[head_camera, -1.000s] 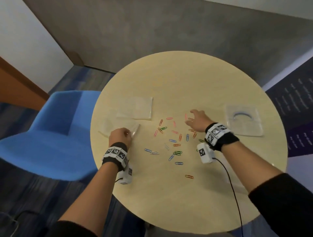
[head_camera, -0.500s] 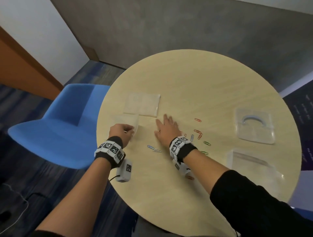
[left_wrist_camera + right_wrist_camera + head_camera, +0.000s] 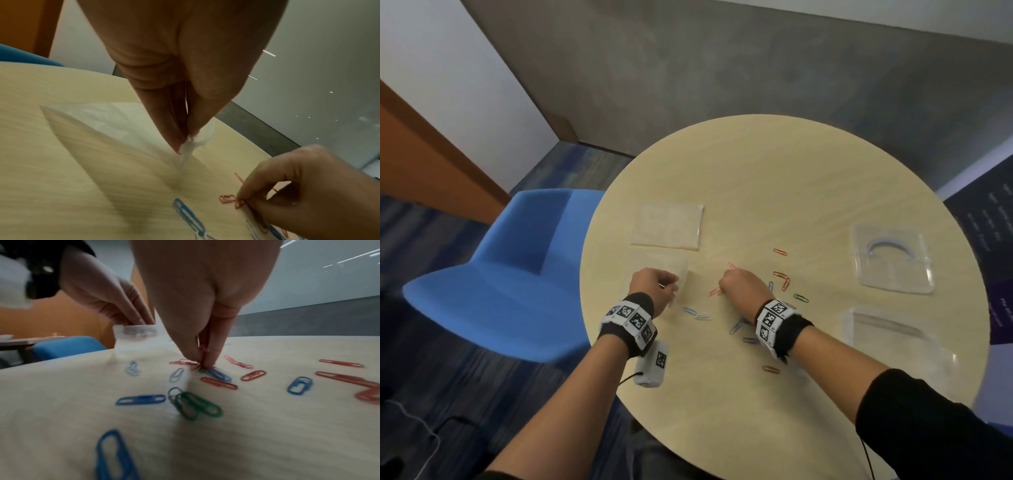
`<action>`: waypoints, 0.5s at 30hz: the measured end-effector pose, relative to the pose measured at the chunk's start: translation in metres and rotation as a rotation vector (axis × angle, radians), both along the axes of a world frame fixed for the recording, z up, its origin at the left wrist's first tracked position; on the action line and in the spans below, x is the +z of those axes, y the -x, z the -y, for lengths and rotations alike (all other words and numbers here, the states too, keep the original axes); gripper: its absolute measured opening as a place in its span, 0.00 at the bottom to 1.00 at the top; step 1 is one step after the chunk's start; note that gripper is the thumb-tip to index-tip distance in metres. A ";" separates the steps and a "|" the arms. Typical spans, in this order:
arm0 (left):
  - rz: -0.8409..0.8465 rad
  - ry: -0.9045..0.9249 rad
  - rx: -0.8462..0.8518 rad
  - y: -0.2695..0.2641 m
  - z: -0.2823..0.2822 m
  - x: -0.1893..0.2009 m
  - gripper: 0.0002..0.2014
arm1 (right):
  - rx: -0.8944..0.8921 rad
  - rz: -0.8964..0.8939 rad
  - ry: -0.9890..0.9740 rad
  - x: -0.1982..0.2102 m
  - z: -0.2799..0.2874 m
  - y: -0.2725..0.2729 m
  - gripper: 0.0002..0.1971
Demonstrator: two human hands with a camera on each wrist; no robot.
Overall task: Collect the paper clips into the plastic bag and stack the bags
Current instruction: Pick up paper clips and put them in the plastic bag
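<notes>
Coloured paper clips [image 3: 780, 274] lie scattered over the middle of the round table [image 3: 774, 178]. My left hand [image 3: 670, 287] pinches the edge of a clear plastic bag [image 3: 659, 267], lifting that edge while the rest lies flat. The left wrist view shows the pinch [image 3: 188, 143] on the bag [image 3: 92, 123]. Just right of the bag, my right hand [image 3: 723, 279] presses down with fingertips together on pink and red clips [image 3: 714, 292]. In the right wrist view its fingertips [image 3: 203, 364] pinch red clips [image 3: 185, 362], with blue and green clips [image 3: 193, 404] nearer.
A flat stack of clear bags [image 3: 667, 228] lies behind the held bag. At the right are a clear plastic packet with a blue ring [image 3: 892, 258] and another clear bag [image 3: 887, 339]. A blue chair [image 3: 493, 274] stands at the table's left edge.
My right hand swept left from the far side of the clips toward the bag, lay flat, and now has its fingers bunched on red clips. The left hand keeps hold of the bag.
</notes>
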State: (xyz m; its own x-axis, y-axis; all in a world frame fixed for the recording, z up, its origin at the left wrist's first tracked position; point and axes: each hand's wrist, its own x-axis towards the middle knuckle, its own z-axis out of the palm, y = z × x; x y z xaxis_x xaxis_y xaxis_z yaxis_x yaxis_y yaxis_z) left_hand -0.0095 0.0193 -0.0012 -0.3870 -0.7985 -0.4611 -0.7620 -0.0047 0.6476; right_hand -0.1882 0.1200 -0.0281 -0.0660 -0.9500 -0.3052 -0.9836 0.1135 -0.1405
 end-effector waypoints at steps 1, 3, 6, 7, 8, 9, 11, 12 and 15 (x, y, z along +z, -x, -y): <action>0.001 -0.005 -0.019 0.002 0.000 0.002 0.09 | -0.063 0.024 0.012 0.002 0.001 0.005 0.11; 0.001 -0.005 -0.053 0.006 0.001 0.005 0.09 | -0.274 0.132 0.065 0.004 -0.001 0.015 0.11; -0.005 0.007 -0.097 0.013 0.002 0.008 0.10 | -0.671 0.431 0.260 0.013 -0.006 0.025 0.06; -0.010 0.006 -0.109 0.016 0.002 0.010 0.10 | -0.805 0.605 0.331 0.018 -0.007 0.024 0.06; -0.018 0.000 -0.121 0.018 0.001 0.011 0.10 | -0.916 0.836 0.387 0.024 -0.007 0.020 0.07; -0.033 -0.005 -0.130 0.021 -0.001 0.012 0.10 | -0.995 1.097 0.425 0.031 -0.006 0.014 0.08; -0.067 -0.007 -0.141 0.026 -0.004 0.014 0.10 | -1.085 1.515 0.432 0.043 0.002 -0.001 0.09; -0.086 -0.004 -0.147 0.029 -0.005 0.015 0.10 | -1.108 1.609 0.430 0.045 0.006 -0.007 0.08; -0.148 0.014 -0.139 0.034 -0.007 0.017 0.10 | -1.114 1.551 0.397 0.039 0.013 -0.017 0.08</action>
